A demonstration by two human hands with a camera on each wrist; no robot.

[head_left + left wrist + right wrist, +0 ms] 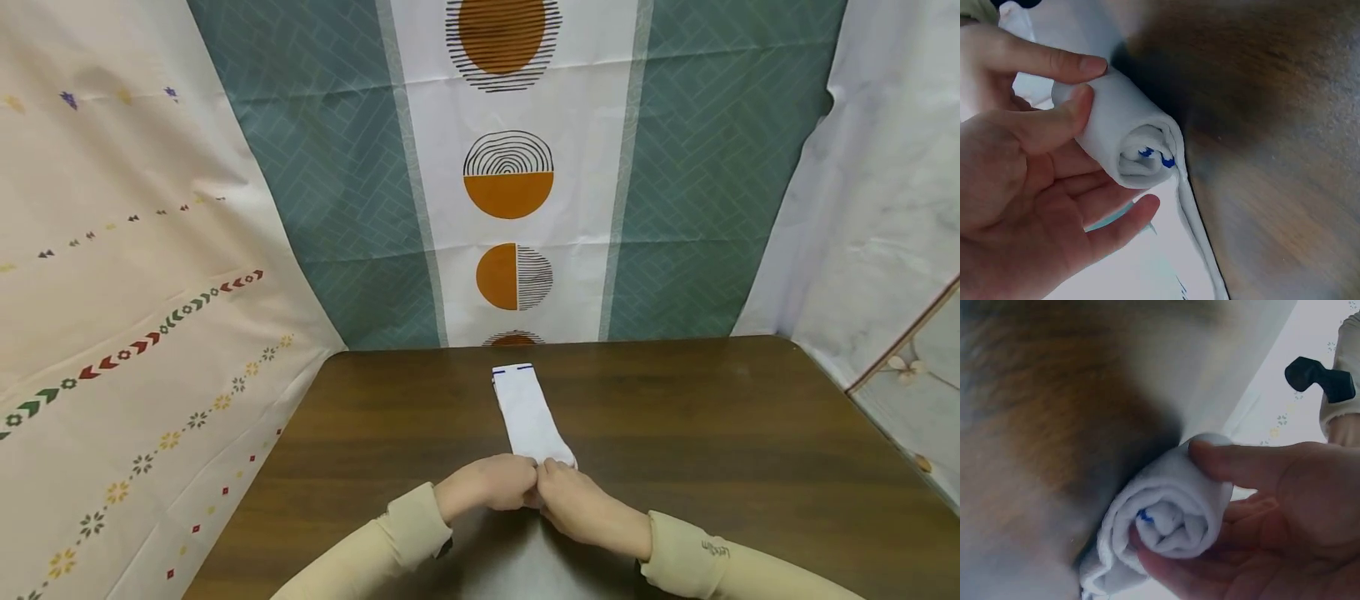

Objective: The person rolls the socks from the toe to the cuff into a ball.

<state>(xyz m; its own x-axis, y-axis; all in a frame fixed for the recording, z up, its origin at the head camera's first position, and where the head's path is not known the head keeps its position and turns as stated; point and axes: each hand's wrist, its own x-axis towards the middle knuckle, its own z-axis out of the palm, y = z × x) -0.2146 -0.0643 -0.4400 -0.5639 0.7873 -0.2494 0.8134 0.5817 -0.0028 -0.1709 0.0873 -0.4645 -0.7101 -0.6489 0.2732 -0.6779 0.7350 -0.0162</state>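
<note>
A pair of white socks (528, 412), laid one on the other, stretches away from me on the brown table. Blue marks show at the far end. The near end is wound into a thick roll, with bits of blue inside its coil. My left hand (507, 482) grips one side of the roll (1119, 122), its thumb pressing on top and fingers curled beneath. On the other side my right hand (581, 504) holds the same roll (1169, 512) between thumb and fingers. Both hands nearly touch. In the head view they hide most of the roll.
The dark brown wooden table (675, 417) has a pale glare near its front edge. A patterned cream cloth (150, 333) hangs at the left, a green and white curtain (510, 233) behind, and a whitish cloth (885, 208) at the right.
</note>
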